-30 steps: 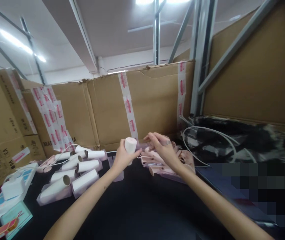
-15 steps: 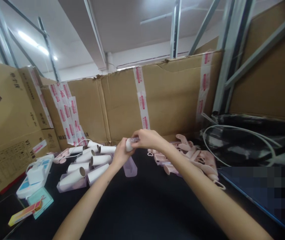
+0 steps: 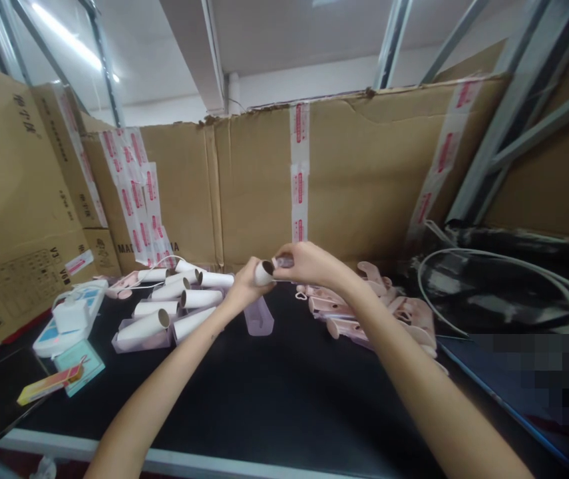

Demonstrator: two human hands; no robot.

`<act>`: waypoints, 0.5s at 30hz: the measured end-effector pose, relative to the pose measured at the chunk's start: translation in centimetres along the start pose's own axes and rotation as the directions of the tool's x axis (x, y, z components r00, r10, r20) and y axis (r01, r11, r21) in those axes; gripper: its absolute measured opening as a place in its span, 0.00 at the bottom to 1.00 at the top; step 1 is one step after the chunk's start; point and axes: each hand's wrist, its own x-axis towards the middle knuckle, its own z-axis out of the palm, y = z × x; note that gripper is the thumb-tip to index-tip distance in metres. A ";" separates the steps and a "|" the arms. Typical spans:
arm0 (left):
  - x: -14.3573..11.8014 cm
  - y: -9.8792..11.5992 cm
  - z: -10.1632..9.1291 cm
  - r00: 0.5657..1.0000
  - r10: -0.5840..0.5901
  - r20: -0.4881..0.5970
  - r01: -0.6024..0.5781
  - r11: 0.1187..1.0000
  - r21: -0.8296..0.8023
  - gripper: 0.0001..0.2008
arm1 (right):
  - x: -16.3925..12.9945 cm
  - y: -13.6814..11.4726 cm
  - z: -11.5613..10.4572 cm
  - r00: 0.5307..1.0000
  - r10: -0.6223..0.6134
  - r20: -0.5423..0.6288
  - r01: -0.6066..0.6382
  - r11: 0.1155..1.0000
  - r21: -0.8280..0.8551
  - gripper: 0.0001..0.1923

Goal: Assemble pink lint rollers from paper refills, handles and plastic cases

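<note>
White roll (image 3: 263,273): a short cylinder with a matte white paper surface and a dark hollow core, held above the far middle of the black table (image 3: 274,406). Its open end is facing toward the camera and slightly to the right, so its long axis is running away from the viewer, roughly level.

The table surface is smooth, flat and dark, with a pale edge strip along the near side. Both forearms are extending over it toward the roll.

The left hand (image 3: 244,289) is closing its fingers around the roll body from below and from the left side. The right hand (image 3: 307,263) is pinching a small, partly hidden piece (image 3: 283,262) at the roll's open end; what this piece is cannot be told.

Just below the hands, a clear pinkish plastic cover (image 3: 259,318), trough-shaped, is lying on the table. To the left, a group of white rolls (image 3: 174,309) is lying on its sides, several resting in similar clear covers. To the right, a heap of pink plastic handles (image 3: 374,309), glossy and curved, is resting on the table.

At the near left, a white and blue box (image 3: 67,322) and a teal card (image 3: 77,366) are lying flat.

Behind everything, taped corrugated cardboard boxes (image 3: 364,173) are standing as a wall.
</note>
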 end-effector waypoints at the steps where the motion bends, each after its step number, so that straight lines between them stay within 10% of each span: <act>1: 0.1 -0.2 -0.1 0.999 -0.021 -0.046 0.020 0.999 -0.034 0.18 | 0.1 0.3 0.0 1.000 0.006 -0.012 -0.005 0.998 0.055 0.16; 7: 0.6 -0.4 -0.5 0.955 -0.125 -0.271 0.073 0.978 -0.194 0.20 | 0.4 1.7 2.2 0.998 0.022 0.054 -0.040 0.939 0.342 0.22; 15: -0.7 1.0 1.2 0.974 -0.095 -0.206 0.049 0.975 -0.216 0.16 | 1.4 1.2 1.8 0.886 0.191 -0.422 0.091 0.822 0.562 0.34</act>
